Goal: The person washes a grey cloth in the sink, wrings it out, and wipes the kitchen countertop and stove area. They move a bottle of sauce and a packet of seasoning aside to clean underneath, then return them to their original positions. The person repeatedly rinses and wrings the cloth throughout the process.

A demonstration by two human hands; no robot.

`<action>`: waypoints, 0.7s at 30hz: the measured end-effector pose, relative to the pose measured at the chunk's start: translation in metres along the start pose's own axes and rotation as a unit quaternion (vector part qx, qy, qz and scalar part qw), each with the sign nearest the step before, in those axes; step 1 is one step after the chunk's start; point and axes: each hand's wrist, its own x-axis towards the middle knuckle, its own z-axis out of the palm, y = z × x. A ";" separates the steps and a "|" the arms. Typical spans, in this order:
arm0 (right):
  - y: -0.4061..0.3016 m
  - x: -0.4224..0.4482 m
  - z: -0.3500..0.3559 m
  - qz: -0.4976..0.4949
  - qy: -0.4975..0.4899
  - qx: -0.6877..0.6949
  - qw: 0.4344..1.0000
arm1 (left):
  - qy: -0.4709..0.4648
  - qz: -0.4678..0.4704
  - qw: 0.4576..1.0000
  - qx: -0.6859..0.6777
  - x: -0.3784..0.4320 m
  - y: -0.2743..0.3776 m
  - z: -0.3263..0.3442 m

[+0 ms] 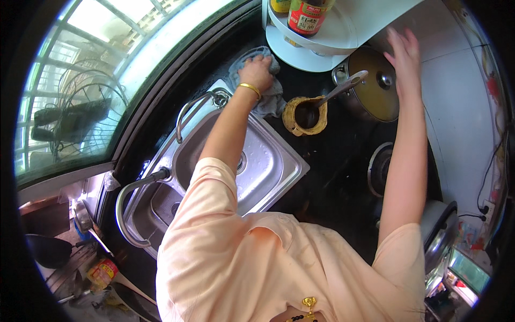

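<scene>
My left hand (256, 74) presses on a wet-looking grey cloth (270, 98) on the black countertop, behind the steel sink's far corner. The fingers are bent into the cloth, and part of it is bunched up under the palm. Raised at the right, my right hand (405, 56) holds nothing and has its fingers apart. It appears above the edge of a lidded metal pot (372, 86), near the white corner shelf (354, 28). Whether it touches either one, I cannot tell. Between the hands stands a woven-looking holder (287, 118) with a metal-handled utensil (342, 88) leaning out of it.
A double-bowl steel sink (277, 161) with two faucets (187, 114) lies left of centre. Sauce bottles (307, 18) stand on the shelf. A round burner (378, 169) and another pot (438, 225) are at the right. Pans (48, 251) sit at lower left, below a window (80, 92).
</scene>
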 end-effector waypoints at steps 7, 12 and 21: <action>0.097 -0.184 -0.016 0.237 -0.079 -0.051 0.967 | -0.018 0.000 1.000 0.001 -0.046 0.046 0.002; 0.091 -0.180 0.018 0.296 -0.127 -0.126 0.938 | -0.011 0.093 0.996 -0.009 -0.081 0.063 0.017; 0.115 -0.170 -0.004 0.291 -0.194 -0.138 0.927 | 0.113 -0.112 0.972 0.174 -0.025 0.013 -0.036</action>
